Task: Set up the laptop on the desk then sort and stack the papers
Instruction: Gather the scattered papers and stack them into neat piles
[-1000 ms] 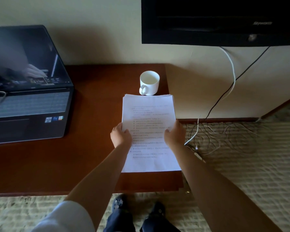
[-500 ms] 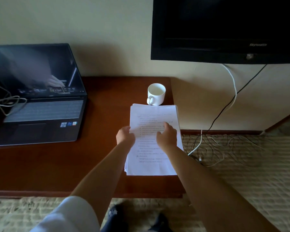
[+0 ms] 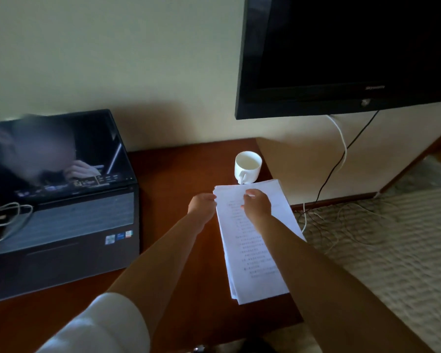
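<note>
Both hands work the far end of the paper stack (image 3: 252, 240): the left hand (image 3: 201, 206) has its fingers curled against the stack's far-left corner, and the right hand (image 3: 256, 203) lies on the top sheet near the far edge, fingertips curled down onto the paper. Whether either thumb is tucked under a sheet is hidden. The stack lies flat on the right part of the tabletop (image 3: 178, 250), slightly fanned at its near end, its right edge close to the tabletop's right edge. Just beyond its far edge stands a white mug (image 3: 248, 167), very close to the paper. The open laptop (image 3: 61, 200) sits well apart to the left, a loose cable (image 3: 8, 220) coiled over its left side. To square the stack well, I would press the left edge and far edge together and tap the sheets flush, keeping clear of the mug and drawing the pile leftward from the drop.
</note>
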